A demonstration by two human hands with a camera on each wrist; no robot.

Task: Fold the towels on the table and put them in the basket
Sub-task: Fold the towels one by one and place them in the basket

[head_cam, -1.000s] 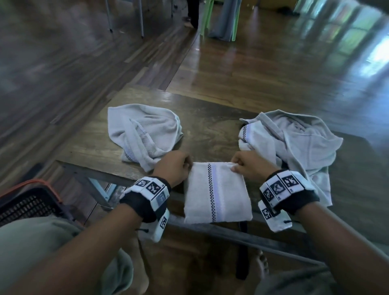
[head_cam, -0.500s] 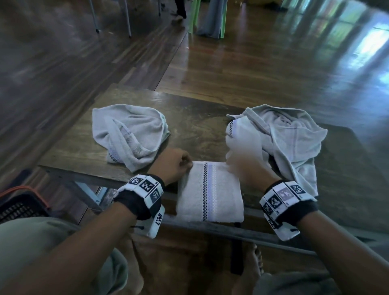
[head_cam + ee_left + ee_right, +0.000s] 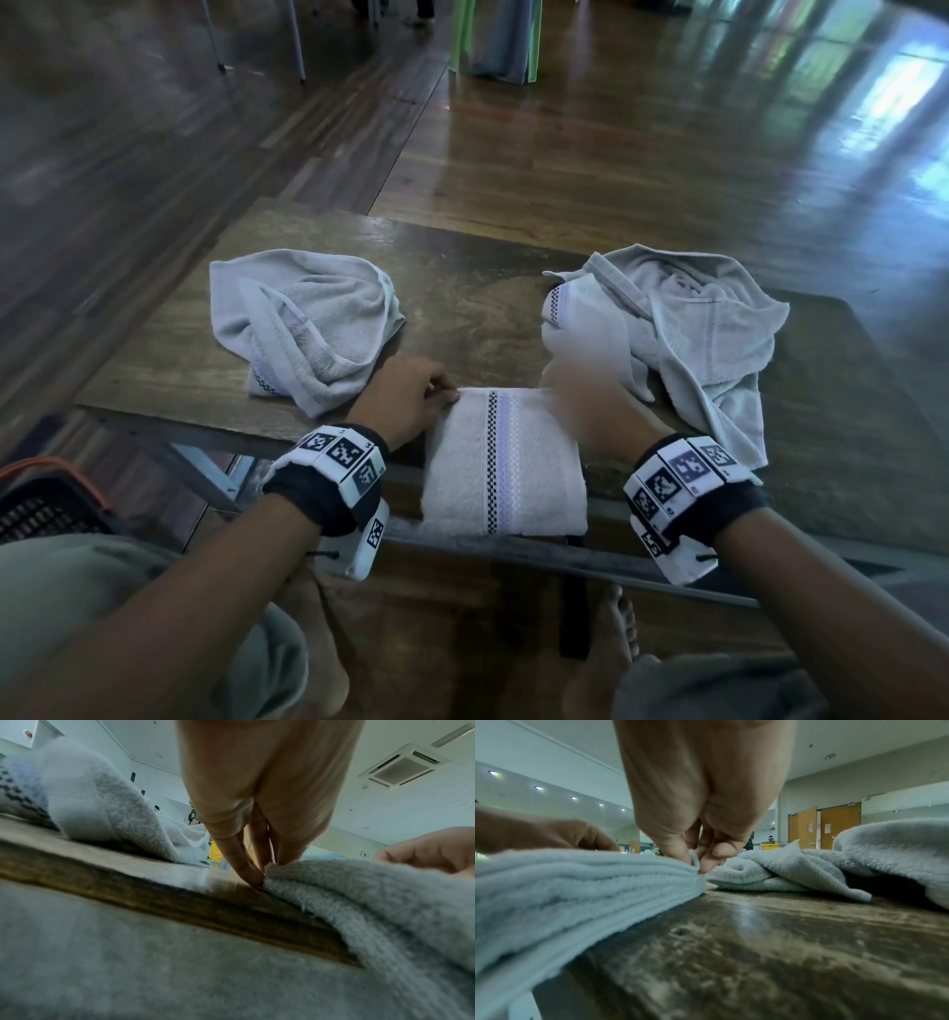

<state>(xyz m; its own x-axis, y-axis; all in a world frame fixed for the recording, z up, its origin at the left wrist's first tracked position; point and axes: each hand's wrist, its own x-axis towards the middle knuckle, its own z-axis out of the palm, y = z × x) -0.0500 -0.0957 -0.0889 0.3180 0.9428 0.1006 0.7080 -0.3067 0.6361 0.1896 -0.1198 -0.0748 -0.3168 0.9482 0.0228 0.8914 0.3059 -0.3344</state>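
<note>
A folded white towel with a checkered and lilac stripe lies at the table's near edge, its front hanging over. My left hand pinches its far left corner; in the left wrist view the fingertips press that corner of the towel down. My right hand, blurred in the head view, pinches the far right corner, seen in the right wrist view as fingers on the layered towel. A black basket with an orange rim sits low at the left.
Two crumpled grey towels lie on the wooden table: one at the back left, one at the back right. Chair legs and a green chair stand on the wooden floor beyond. My knees are below the table edge.
My right hand has blurred and shifted a little at the towel's far right corner. The camera tilted, so the scene slid in the frame. The left hand holds its corner as before.
</note>
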